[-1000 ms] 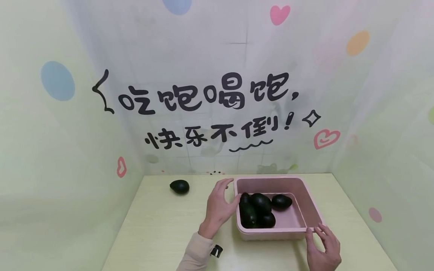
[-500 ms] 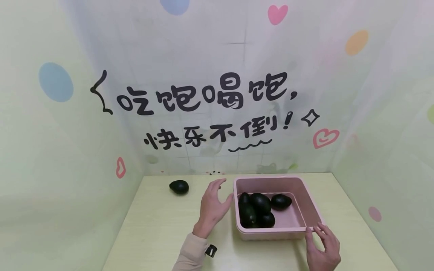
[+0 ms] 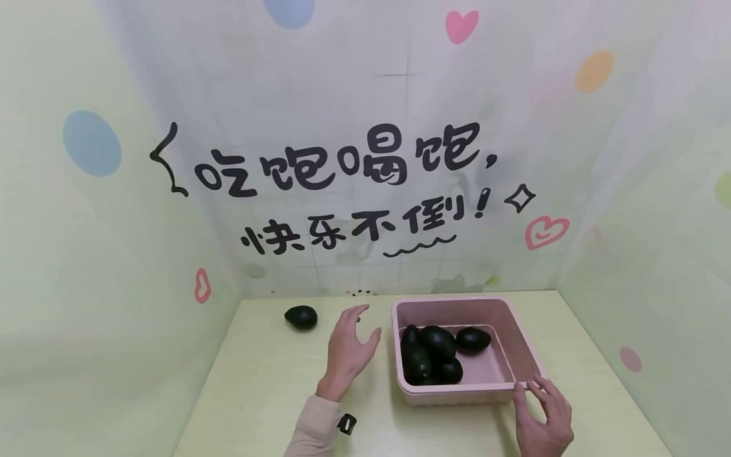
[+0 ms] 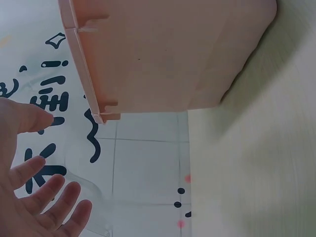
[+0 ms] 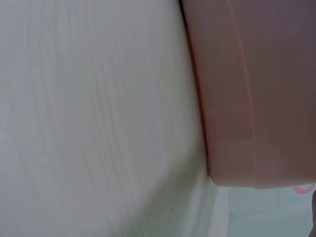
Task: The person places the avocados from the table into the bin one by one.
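Observation:
In the head view, a pink plastic bin (image 3: 462,397) stands at the right of the table with several dark green avocados (image 3: 438,343) inside, mostly heaped at its left end. My right hand (image 3: 542,416) holds the bin's near right corner, thumb and fingers at the rim. My left hand (image 3: 345,355) is off the bin's left side, fingers spread and thumb apart, holding nothing. In the left wrist view its loose fingers (image 4: 54,197) show beside the bin's outer wall. One more avocado (image 3: 301,317) lies alone at the back left of the table.
The pale wood-grain table (image 3: 274,387) is closed in by a printed back wall (image 3: 365,266) and two side walls. A black wristband (image 3: 346,424) sits at the left sleeve (image 3: 314,422).
My left hand has come away from the bin's left rim and moved left, toward the lone avocado. My right hand has stayed at the bin's corner, and the bin has not moved on the table.

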Demonstrator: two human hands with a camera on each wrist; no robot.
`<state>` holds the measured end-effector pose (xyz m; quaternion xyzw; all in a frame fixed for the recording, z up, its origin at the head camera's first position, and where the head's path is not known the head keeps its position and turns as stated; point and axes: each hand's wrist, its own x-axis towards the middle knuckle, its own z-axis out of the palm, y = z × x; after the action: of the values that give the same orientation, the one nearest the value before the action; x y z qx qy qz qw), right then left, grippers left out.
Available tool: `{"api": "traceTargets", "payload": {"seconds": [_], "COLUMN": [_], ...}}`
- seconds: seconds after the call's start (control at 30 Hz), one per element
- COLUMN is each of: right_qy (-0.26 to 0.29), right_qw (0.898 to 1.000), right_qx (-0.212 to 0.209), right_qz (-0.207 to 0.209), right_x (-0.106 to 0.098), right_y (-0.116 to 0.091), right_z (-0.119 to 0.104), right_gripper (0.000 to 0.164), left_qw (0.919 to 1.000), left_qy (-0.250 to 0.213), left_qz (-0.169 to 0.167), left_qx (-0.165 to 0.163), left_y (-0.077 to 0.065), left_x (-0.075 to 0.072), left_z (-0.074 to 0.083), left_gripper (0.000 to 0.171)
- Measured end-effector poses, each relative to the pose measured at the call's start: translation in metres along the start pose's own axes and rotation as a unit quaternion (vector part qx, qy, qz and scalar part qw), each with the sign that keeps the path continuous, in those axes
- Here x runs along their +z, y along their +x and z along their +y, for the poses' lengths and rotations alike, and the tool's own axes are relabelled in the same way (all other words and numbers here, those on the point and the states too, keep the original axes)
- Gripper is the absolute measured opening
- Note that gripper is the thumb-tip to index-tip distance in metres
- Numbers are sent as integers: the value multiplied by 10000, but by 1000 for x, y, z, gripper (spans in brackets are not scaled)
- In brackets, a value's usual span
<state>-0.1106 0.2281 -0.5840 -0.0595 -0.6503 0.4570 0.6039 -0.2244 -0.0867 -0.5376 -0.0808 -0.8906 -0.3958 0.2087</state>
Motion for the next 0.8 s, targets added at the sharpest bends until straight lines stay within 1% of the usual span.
{"api": "traceTargets", "payload": {"seconds": [0.13,0.33,0.57,0.8], "right_qy": [-13,102,35,-38], "right_qw": [10000,9999,10000,10000], "right_qx": [0,-94,-37,-17], "right_qz": [-18,44,16,-3], "right_x": [0,1,1,0], "right_y": [0,0,1,1], "right_z": [1,4,1,-3], "right_gripper": [13,14,14,13], "left_qw": [10000,9999,9996,9993], "left_qy": [4,23,51,95], "left_qz": [28,57,85,47], "left_qx": [-85,-145,-258,-370], "left_y": [1,2,3,2], "left_x": [-2,-6,-9,-11], "left_z": [-6,-16,-28,-35], "left_gripper": [54,55,53,52]}}
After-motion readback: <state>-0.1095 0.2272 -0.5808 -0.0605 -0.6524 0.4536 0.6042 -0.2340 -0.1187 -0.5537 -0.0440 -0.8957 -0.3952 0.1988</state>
